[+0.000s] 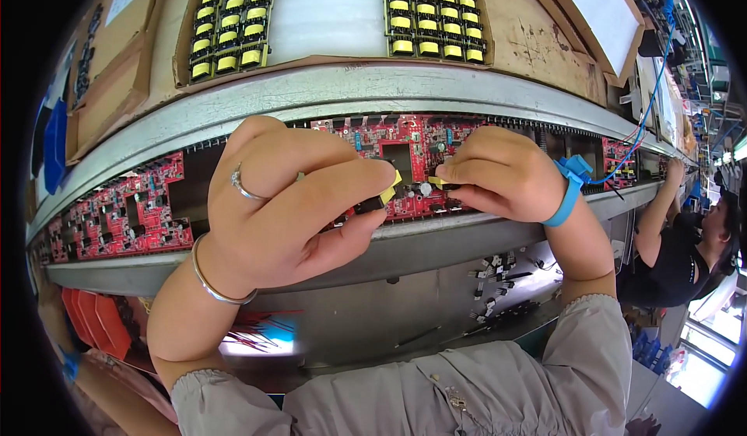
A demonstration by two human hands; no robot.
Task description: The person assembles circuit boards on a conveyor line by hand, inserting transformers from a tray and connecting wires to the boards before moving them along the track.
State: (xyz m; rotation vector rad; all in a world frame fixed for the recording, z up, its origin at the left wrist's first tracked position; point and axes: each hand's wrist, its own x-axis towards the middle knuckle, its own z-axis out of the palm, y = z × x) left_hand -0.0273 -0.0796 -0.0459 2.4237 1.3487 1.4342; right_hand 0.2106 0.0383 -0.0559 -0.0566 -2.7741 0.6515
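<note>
Head view: left hand (288, 195), thumb and fingers closed on yellow-black part (390, 190), above red board (424, 136). Right hand (506, 173), fingertips pinched on second part (436, 180), same board. Board between metal rails (436, 84). Beyond: cardboard (537, 35), rows of yellow parts (425, 8). Nearer: grey surface (373, 319), loose components (490, 280). Far right: co-worker (673, 261).

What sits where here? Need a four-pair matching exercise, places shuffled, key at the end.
1. silver ring
2. blue strap
3. red circuit boards
4. rows of yellow-topped components

A. on the wrist of the right hand
B. beyond the metal rails
C. on a finger of the left hand
D. between the metal rails

Pairs: 1-C, 2-A, 3-D, 4-B
</note>
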